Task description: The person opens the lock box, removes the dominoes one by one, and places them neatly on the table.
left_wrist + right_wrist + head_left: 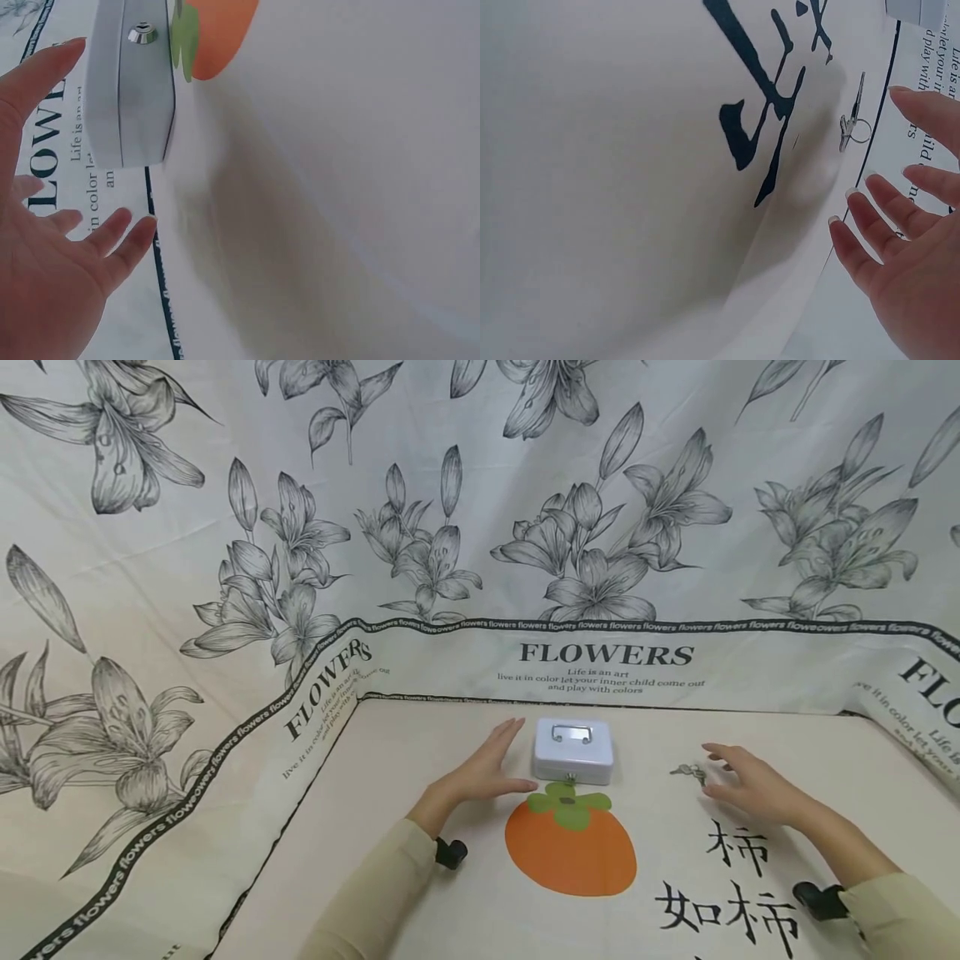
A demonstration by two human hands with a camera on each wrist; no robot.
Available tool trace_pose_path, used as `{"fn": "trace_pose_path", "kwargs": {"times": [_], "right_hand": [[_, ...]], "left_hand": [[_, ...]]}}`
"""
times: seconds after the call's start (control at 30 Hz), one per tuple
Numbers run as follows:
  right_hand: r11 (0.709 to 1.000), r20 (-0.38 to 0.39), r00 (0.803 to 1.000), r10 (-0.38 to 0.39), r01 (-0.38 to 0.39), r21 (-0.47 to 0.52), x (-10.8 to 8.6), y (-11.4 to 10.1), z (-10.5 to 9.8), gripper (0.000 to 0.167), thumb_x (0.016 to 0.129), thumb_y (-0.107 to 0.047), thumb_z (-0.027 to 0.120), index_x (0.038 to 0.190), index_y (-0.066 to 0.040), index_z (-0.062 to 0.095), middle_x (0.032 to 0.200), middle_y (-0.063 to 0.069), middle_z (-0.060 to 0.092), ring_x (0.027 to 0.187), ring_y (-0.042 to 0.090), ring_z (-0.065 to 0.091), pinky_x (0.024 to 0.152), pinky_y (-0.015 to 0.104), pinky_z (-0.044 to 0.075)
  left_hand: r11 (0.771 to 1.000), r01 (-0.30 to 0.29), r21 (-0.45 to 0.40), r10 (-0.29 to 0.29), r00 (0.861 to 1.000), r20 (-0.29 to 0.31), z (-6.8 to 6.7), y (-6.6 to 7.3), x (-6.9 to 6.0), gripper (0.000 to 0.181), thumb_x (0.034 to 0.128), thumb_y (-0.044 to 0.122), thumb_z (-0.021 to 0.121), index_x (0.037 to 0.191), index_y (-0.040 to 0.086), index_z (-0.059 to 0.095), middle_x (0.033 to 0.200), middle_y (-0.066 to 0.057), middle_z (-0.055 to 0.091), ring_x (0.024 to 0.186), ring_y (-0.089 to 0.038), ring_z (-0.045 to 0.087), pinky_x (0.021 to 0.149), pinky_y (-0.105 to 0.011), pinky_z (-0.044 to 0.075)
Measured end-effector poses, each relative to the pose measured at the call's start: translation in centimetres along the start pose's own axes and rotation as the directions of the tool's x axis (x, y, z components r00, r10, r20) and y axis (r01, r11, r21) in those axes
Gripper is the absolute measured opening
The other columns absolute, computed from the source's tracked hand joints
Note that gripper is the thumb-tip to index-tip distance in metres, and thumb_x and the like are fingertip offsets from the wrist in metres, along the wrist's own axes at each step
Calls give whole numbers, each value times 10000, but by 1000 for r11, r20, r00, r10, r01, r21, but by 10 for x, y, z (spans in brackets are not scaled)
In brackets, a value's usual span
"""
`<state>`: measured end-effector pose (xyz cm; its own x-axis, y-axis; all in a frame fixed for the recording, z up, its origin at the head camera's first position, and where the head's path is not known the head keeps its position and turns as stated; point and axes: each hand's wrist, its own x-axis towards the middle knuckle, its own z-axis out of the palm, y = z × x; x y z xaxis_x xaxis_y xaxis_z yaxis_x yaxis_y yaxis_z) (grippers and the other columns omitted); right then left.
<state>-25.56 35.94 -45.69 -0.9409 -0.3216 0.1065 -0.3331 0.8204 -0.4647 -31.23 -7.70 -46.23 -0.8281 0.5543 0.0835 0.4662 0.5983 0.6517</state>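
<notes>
A small white cash box (572, 750) with a metal handle on its lid stands closed on the table. Its round keyhole lock (142, 32) faces the person. My left hand (483, 770) is spread just left of the box, with a gap between palm and box in the left wrist view. Some keys on a ring (690, 772) lie on the table to the right of the box. Close by on their right hovers my right hand (753, 783), fingers spread and apart from the keys (853, 124). Both hands hold nothing.
A printed orange persimmon (570, 852) and black characters (738, 843) mark the pale tabletop (450, 910). Flower-printed cloth (435, 560) hangs behind and at the sides. Each wrist wears a small black camera, such as the left one (451, 853).
</notes>
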Motion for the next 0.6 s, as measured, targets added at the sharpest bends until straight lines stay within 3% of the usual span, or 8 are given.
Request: {"fn": "trace_pose_path", "kwargs": {"times": [0.2,0.43,0.6], "right_hand": [[1000,-2,1000,8,-8,4,10,-1,0,677,927,-152,735,1416,178,403,1310,399,515,1144,556,540,898,648,472],[998,31,998,51,-51,27,22,-1,2,548,927,-117,712,1349,160,500,1227,342,595,1104,507,578,896,620,485],[997,52,997,63,-65,48,29,3,5,469,907,-93,716,1275,154,562,1157,287,632,1041,438,603,876,582,493]], "left_hand": [[995,36,-92,-36,999,7,6,-1,12,1128,844,388,842,1656,175,89,1690,-85,171,1384,-331,469,1102,-417,428],[987,63,-148,-63,998,8,12,0,21,1142,819,351,867,1648,112,119,1644,-149,262,1259,-293,528,1028,-395,468],[978,116,-175,-115,993,14,18,-3,25,1162,793,359,889,1648,133,136,1613,-135,319,1178,-235,549,965,-340,474]]}}
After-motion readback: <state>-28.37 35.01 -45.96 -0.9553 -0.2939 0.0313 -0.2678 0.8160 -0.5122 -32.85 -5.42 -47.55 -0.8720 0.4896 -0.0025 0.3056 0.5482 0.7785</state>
